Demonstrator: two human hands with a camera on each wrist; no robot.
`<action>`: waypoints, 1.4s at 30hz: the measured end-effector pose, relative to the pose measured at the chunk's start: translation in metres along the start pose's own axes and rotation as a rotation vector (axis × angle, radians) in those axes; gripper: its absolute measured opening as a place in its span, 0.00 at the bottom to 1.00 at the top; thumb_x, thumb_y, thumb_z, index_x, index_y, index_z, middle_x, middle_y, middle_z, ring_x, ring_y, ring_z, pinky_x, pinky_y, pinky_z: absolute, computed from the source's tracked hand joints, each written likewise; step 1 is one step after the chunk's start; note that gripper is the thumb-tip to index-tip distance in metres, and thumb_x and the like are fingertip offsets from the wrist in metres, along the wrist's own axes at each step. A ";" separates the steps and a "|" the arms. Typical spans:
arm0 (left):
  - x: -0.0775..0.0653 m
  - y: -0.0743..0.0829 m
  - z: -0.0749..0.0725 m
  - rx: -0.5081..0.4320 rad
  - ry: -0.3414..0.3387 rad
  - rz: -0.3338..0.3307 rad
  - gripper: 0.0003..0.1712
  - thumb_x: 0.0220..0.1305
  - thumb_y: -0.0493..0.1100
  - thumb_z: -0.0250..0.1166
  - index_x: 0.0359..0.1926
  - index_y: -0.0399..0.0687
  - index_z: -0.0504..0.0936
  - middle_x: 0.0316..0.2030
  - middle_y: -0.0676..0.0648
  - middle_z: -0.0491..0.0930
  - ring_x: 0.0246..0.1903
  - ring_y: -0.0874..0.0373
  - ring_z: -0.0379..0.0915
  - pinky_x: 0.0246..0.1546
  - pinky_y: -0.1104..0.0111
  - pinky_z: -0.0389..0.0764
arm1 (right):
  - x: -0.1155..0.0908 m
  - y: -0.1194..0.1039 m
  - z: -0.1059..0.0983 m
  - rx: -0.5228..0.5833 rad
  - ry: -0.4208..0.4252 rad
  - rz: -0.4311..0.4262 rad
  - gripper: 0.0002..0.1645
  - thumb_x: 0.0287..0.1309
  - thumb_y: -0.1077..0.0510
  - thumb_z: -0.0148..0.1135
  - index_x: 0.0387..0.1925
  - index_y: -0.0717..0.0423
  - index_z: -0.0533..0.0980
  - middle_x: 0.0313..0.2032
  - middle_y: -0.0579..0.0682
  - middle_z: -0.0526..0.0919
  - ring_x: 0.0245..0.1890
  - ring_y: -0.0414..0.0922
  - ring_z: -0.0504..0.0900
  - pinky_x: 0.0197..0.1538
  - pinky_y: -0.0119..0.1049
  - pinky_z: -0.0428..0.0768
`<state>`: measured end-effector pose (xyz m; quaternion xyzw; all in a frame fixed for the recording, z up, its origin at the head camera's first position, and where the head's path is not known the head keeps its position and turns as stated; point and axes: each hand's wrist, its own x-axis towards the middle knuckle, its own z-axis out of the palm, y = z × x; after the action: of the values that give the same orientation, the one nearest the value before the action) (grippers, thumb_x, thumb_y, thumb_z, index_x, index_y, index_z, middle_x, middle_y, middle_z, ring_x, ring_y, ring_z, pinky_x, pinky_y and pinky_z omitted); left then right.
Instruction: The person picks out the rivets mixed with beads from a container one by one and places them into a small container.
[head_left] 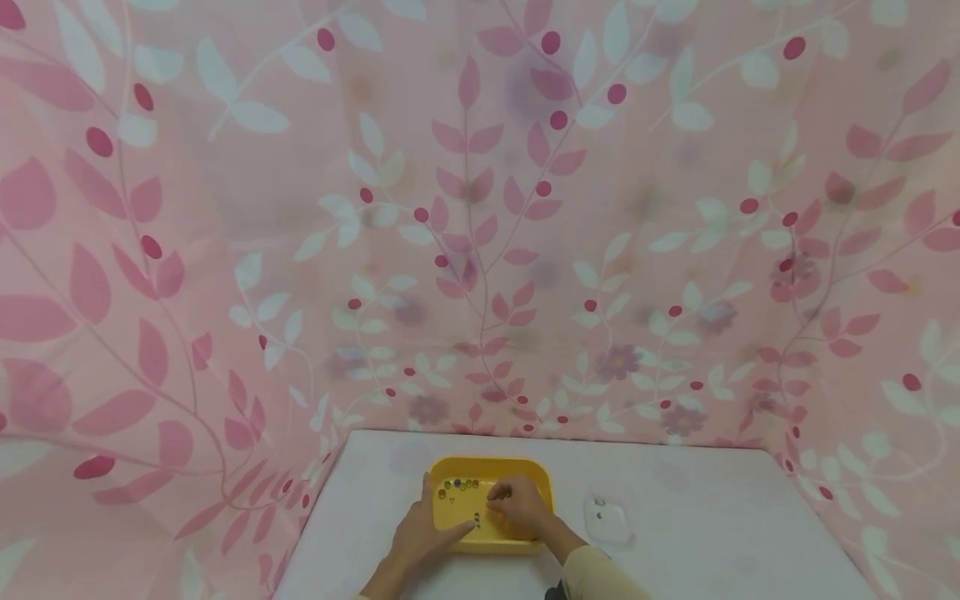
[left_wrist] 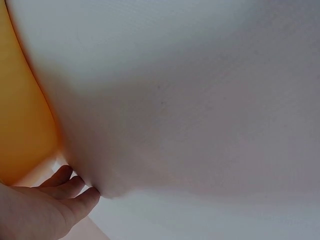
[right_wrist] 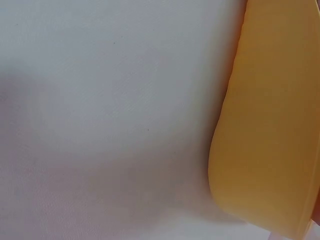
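Observation:
A yellow tray (head_left: 491, 547) stands on the table with several small glass marbles (head_left: 457, 483) grouped toward its back left. A short row of marbles (head_left: 477, 517) lies near the front, close to my left thumb. My left hand (head_left: 423, 529) holds the tray's left front side, thumb over the rim and fingers (left_wrist: 82, 202) along the outside wall. Above the tray's inside, my right hand (head_left: 519, 504) has its fingers curled with the tips together; whether a marble is between them cannot be seen. The right wrist view shows only the tray's outer wall (right_wrist: 267, 125) and table.
To the right of the tray sits a small clear dish (head_left: 617, 533) with a few small marbles (head_left: 599, 516) in it. A pink leaf-patterned curtain (head_left: 480, 250) encloses the white table (head_left: 712, 517) at the back and sides. A dark object (head_left: 555, 592) shows beside the right sleeve.

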<state>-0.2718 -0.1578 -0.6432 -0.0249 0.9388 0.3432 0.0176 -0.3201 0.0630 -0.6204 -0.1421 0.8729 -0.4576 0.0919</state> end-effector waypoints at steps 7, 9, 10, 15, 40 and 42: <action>0.001 -0.003 0.000 0.001 -0.003 0.004 0.77 0.42 0.76 0.71 0.78 0.39 0.41 0.50 0.33 0.79 0.42 0.48 0.78 0.40 0.50 0.79 | 0.000 0.000 0.000 -0.023 0.019 -0.017 0.05 0.57 0.61 0.69 0.35 0.60 0.86 0.28 0.43 0.85 0.29 0.40 0.75 0.32 0.31 0.76; 0.001 -0.003 0.001 0.006 -0.004 0.002 0.77 0.42 0.76 0.71 0.78 0.38 0.41 0.50 0.33 0.79 0.42 0.47 0.78 0.40 0.49 0.79 | -0.001 0.000 -0.001 -0.025 0.020 -0.011 0.06 0.58 0.61 0.69 0.36 0.59 0.86 0.29 0.43 0.85 0.29 0.40 0.75 0.32 0.30 0.76; 0.001 -0.003 0.001 0.007 -0.005 0.001 0.77 0.42 0.75 0.71 0.78 0.38 0.41 0.50 0.33 0.79 0.42 0.47 0.78 0.40 0.49 0.79 | -0.001 -0.001 -0.002 -0.019 0.019 0.002 0.07 0.58 0.60 0.69 0.37 0.59 0.86 0.29 0.43 0.85 0.30 0.40 0.75 0.32 0.30 0.75; 0.001 -0.002 0.000 0.004 -0.008 0.013 0.77 0.43 0.76 0.71 0.77 0.38 0.41 0.50 0.32 0.79 0.42 0.46 0.79 0.40 0.49 0.79 | -0.005 -0.005 -0.007 -0.019 0.018 -0.006 0.08 0.58 0.59 0.69 0.37 0.59 0.85 0.30 0.44 0.85 0.30 0.39 0.75 0.32 0.29 0.75; 0.004 -0.008 0.002 0.008 0.009 0.032 0.78 0.41 0.77 0.70 0.77 0.37 0.41 0.48 0.33 0.80 0.41 0.47 0.79 0.38 0.52 0.79 | -0.013 -0.016 -0.021 -0.050 0.062 -0.092 0.07 0.57 0.61 0.70 0.35 0.61 0.85 0.30 0.46 0.86 0.28 0.36 0.73 0.32 0.27 0.73; 0.005 -0.009 0.004 0.004 0.011 0.043 0.77 0.42 0.76 0.71 0.77 0.36 0.41 0.48 0.33 0.80 0.41 0.47 0.79 0.38 0.51 0.79 | -0.014 -0.017 -0.020 -0.047 0.065 -0.096 0.06 0.56 0.61 0.70 0.34 0.61 0.85 0.29 0.46 0.86 0.28 0.36 0.73 0.31 0.27 0.73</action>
<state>-0.2759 -0.1624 -0.6519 -0.0063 0.9398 0.3415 0.0051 -0.3099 0.0743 -0.5948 -0.1709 0.8781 -0.4453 0.0381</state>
